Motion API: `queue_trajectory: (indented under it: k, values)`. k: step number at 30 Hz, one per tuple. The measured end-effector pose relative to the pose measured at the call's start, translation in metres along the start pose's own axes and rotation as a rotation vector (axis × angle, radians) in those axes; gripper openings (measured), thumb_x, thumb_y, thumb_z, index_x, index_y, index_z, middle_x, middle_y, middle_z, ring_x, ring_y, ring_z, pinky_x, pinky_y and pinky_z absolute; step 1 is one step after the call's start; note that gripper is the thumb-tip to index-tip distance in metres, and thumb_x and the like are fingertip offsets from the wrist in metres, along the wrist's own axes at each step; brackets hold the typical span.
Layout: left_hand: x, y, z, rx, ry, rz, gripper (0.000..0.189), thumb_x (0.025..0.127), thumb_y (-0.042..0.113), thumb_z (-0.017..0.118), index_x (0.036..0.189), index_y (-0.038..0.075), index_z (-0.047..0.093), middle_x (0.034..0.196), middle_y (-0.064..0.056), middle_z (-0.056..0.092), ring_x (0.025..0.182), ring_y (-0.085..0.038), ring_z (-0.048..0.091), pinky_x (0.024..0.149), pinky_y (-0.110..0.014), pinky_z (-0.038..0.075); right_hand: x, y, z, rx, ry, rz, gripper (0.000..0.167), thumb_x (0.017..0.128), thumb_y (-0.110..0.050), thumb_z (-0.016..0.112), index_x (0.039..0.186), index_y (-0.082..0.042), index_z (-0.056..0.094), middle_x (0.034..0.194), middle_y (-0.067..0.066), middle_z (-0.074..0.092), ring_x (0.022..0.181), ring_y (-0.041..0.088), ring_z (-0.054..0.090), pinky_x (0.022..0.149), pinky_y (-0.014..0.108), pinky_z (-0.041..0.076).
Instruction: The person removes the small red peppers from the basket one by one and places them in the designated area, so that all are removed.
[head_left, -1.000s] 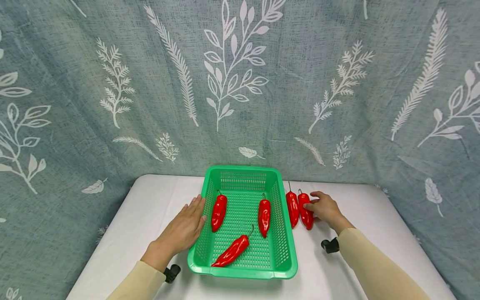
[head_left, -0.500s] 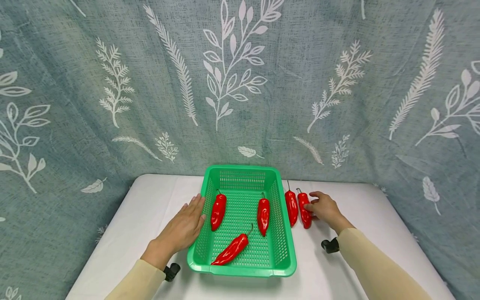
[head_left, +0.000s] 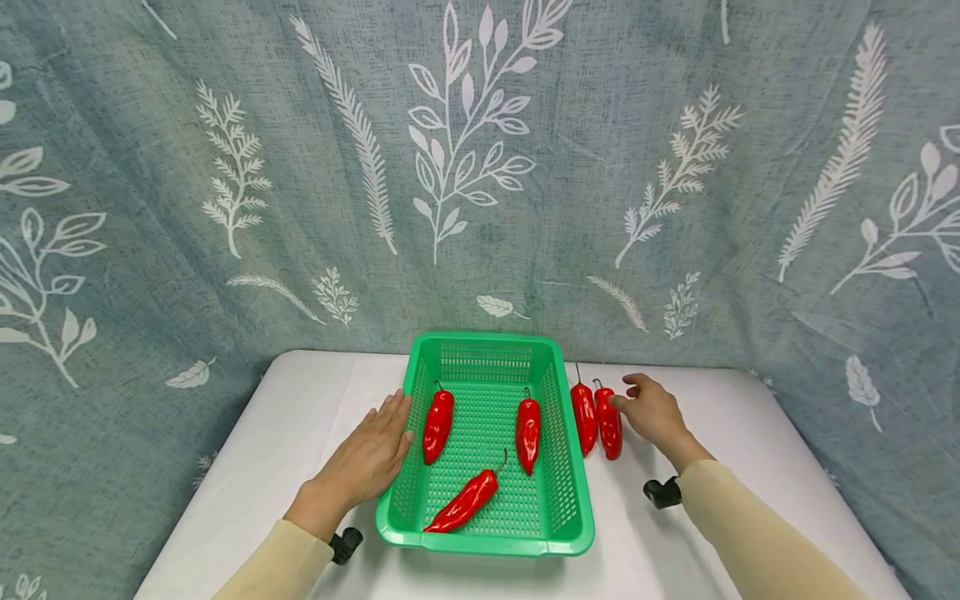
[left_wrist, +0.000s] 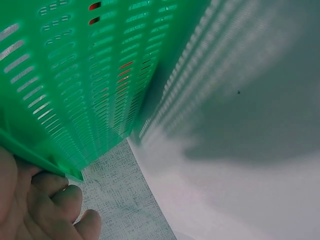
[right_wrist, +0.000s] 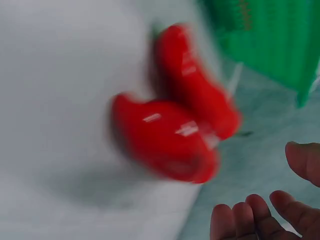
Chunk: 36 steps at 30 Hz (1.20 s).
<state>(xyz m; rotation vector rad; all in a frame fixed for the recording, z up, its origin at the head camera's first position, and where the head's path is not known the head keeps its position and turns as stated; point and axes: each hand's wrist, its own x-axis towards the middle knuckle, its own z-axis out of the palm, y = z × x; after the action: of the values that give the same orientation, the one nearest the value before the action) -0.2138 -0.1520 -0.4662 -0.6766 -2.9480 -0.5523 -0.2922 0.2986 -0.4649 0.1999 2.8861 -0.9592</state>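
A green plastic basket [head_left: 480, 543] stands on the table with red chili peppers in it: one along its left side [head_left: 438, 427], one at the right [head_left: 528, 433], one slanted near the front [head_left: 467, 502]. My left hand [head_left: 369, 454] rests at the basket's left rim, fingers straight. Outside the right wall, two more red peppers lie side by side, the inner pepper [head_left: 584, 417] and the outer pepper [head_left: 609, 425]. My right hand [head_left: 651, 410] hovers just right of the outer one, thumb and fingers spread apart. In the right wrist view these fingers [right_wrist: 295, 207] hold nothing.
A white cloth covers the table [head_left: 315, 392]. Behind it hangs a grey-green curtain [head_left: 570, 208] with white leaf prints, close to the basket's far rim. A black wrist camera [head_left: 662, 492] sits under the right sleeve, another camera [head_left: 345, 546] under the left.
My right hand has let go of the outer pepper and drawn slightly up and right from it. That pepper's lower tip has shifted a little left. My left hand stays at the rim.
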Motion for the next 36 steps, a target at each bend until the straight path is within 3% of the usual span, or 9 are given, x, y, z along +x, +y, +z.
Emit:
queue_trajectory:
  k: [4, 10, 15, 20, 26, 30, 36]
  values:
    - [0.0, 0.001, -0.001, -0.001, -0.001, -0.002, 0.061, 0.113, 0.025, 0.048, 0.161, -0.009, 0.031, 0.169, -0.027, 0.031, 0.157, -0.042, 0.032, 0.128, -0.058, 0.03, -0.009, -0.03, -0.009, 0.029, 0.034, -0.094, 0.061, 0.105, -0.03, 0.061, 0.154, 0.003, 0.046, 0.144, 0.031, 0.057, 0.129, 0.047, 0.058, 0.101, 0.059, 0.056]
    - [0.0, 0.002, -0.001, 0.002, -0.012, -0.002, 0.061, 0.114, 0.026, 0.046, 0.161, -0.009, 0.03, 0.17, -0.027, 0.029, 0.158, -0.041, 0.03, 0.129, -0.057, 0.029, -0.028, -0.08, -0.015, 0.106, 0.034, -0.214, 0.058, 0.107, -0.026, 0.061, 0.157, -0.002, 0.045, 0.145, 0.027, 0.058, 0.128, 0.043, 0.06, 0.102, 0.057, 0.055]
    - [0.0, 0.001, 0.0, 0.011, -0.001, -0.005, 0.061, 0.114, 0.025, 0.047, 0.161, -0.009, 0.031, 0.169, -0.027, 0.031, 0.158, -0.041, 0.031, 0.128, -0.057, 0.03, -0.038, -0.122, -0.006, 0.219, -0.041, -0.274, 0.058, 0.107, -0.025, 0.063, 0.158, -0.005, 0.044, 0.149, 0.025, 0.056, 0.133, 0.042, 0.059, 0.099, 0.051, 0.059]
    - [-0.001, 0.002, 0.001, 0.001, 0.005, -0.016, 0.061, 0.113, 0.025, 0.048, 0.161, -0.008, 0.032, 0.169, -0.026, 0.031, 0.158, -0.041, 0.031, 0.129, -0.057, 0.03, -0.036, -0.158, 0.017, 0.478, -0.211, -0.238, 0.06, 0.104, -0.019, 0.067, 0.159, -0.008, 0.043, 0.152, 0.025, 0.051, 0.129, 0.042, 0.062, 0.094, 0.049, 0.063]
    - [-0.001, 0.001, 0.002, -0.012, -0.024, -0.045, 0.061, 0.114, 0.027, 0.045, 0.163, -0.007, 0.029, 0.171, -0.023, 0.028, 0.16, -0.038, 0.028, 0.131, -0.055, 0.027, -0.025, -0.177, 0.051, 0.717, -0.408, -0.17, 0.061, 0.105, -0.008, 0.063, 0.161, -0.012, 0.04, 0.158, 0.024, 0.045, 0.135, 0.044, 0.058, 0.094, 0.053, 0.063]
    - [-0.001, 0.003, 0.002, -0.028, -0.018, -0.046, 0.061, 0.114, 0.026, 0.045, 0.163, -0.007, 0.029, 0.171, -0.024, 0.028, 0.16, -0.038, 0.028, 0.13, -0.055, 0.027, -0.017, -0.181, 0.07, 0.786, -0.509, -0.134, 0.06, 0.106, -0.007, 0.059, 0.162, -0.016, 0.04, 0.158, 0.023, 0.047, 0.136, 0.043, 0.057, 0.097, 0.056, 0.062]
    - [-0.002, 0.002, 0.0, -0.005, -0.008, -0.038, 0.06, 0.114, 0.026, 0.045, 0.162, -0.007, 0.031, 0.171, -0.024, 0.029, 0.159, -0.039, 0.03, 0.13, -0.054, 0.029, -0.006, -0.18, 0.097, 0.813, -0.543, -0.052, 0.059, 0.105, -0.008, 0.062, 0.16, -0.013, 0.043, 0.152, 0.025, 0.053, 0.137, 0.048, 0.056, 0.1, 0.061, 0.059]
